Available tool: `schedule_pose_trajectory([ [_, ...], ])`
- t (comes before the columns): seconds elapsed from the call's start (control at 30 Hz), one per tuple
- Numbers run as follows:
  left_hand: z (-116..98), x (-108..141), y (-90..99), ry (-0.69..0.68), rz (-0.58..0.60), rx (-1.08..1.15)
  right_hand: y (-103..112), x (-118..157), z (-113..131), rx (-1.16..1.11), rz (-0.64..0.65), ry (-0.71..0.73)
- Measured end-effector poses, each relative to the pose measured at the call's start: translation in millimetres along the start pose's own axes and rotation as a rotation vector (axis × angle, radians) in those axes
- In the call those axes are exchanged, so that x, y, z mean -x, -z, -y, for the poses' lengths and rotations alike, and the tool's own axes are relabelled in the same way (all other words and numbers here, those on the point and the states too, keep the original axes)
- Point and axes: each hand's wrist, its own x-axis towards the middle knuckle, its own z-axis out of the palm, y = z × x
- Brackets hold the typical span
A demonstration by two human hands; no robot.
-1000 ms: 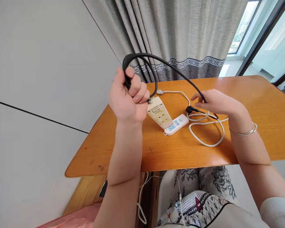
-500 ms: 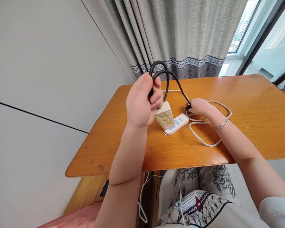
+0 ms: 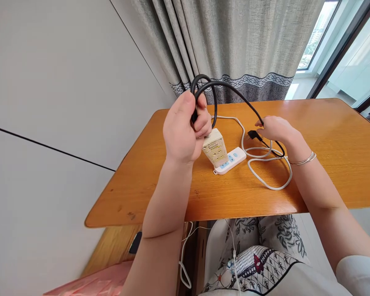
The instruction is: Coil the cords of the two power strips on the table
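Observation:
My left hand [image 3: 188, 121], raised over the table, is closed around a black power cord [image 3: 226, 84], which loops above the fist. From there the cord runs over to my right hand [image 3: 277, 128], whose fingers pinch it low above the tabletop. Past those fingers the cord bends round to its black plug [image 3: 253, 135], close to the fingertips. Below my left hand, a cream multi-socket adapter [image 3: 216, 148] stands at the left end of a white power strip [image 3: 236, 158]. The strip's white cord [image 3: 273, 188] lies coiled under and beside my right hand.
The wooden table [image 3: 160, 185] has its front edge close to my lap. A white wall panel [image 3: 49, 102] rises on the left and a grey curtain [image 3: 249, 41] hangs behind. White cables [image 3: 182, 263] dangle below the front edge, near a dark phone-like object [image 3: 135, 242].
My right hand has moved right and slid along the black cord, away from the plug. The plug now shows free of the fingers. My left hand has stayed nearly still.

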Motion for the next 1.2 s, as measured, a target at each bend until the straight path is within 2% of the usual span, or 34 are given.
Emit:
schedule_pose_trajectory([
  [0.13, -7, -2, -2.3, 0.005, -0.104, 0.098, 17, 13, -8, -0.129, -0.149, 0.021],
  [0.23, -17, -8, -2.6, -0.004, -0.246, 0.195, 32, 30, -12, -0.299, -0.259, 0.073],
  [0.37, -33, -14, 9.2, -0.1, -0.396, 0.275, 45, 50, -19, -0.385, -0.405, 0.121],
  [0.47, -42, -15, 25.5, -0.213, -0.411, 0.221, 49, 59, -21, -0.445, -0.421, 0.166],
  [0.57, -45, -15, 37.0, -0.281, -0.458, 0.171, 50, 62, -18, -0.625, -0.47, 0.21],
  [0.67, -43, -16, 38.2, -0.308, -0.513, 0.179, 48, 61, -13, -0.871, -0.583, 0.308],
  [0.77, -40, -14, 32.8, -0.288, -0.454, 0.113, 45, 58, -9, -1.009, -0.672, 0.389],
  [0.87, -41, -10, 25.3, -0.226, -0.349, 0.07, 42, 58, -9, -0.924, -0.82, 0.367],
  [0.93, -43, -7, 20.3, -0.168, -0.297, 0.129, 42, 60, -7, -0.807, -0.941, 0.341],
  [1.0, -44, -5, 16.3, -0.095, -0.243, 0.226, 42, 64, -4, -0.619, -0.978, 0.293],
  [1.07, -43, -4, 14.1, -0.027, -0.183, 0.307, 42, 69, 2, -0.393, -0.888, 0.213],
  [1.13, -41, -4, 13.6, 0.025, -0.128, 0.349, 40, 74, 10, -0.21, -0.72, 0.156],
  [1.2, -38, -5, 13.6, 0.062, -0.088, 0.36, 38, 80, 21, -0.086, -0.566, 0.164],
])
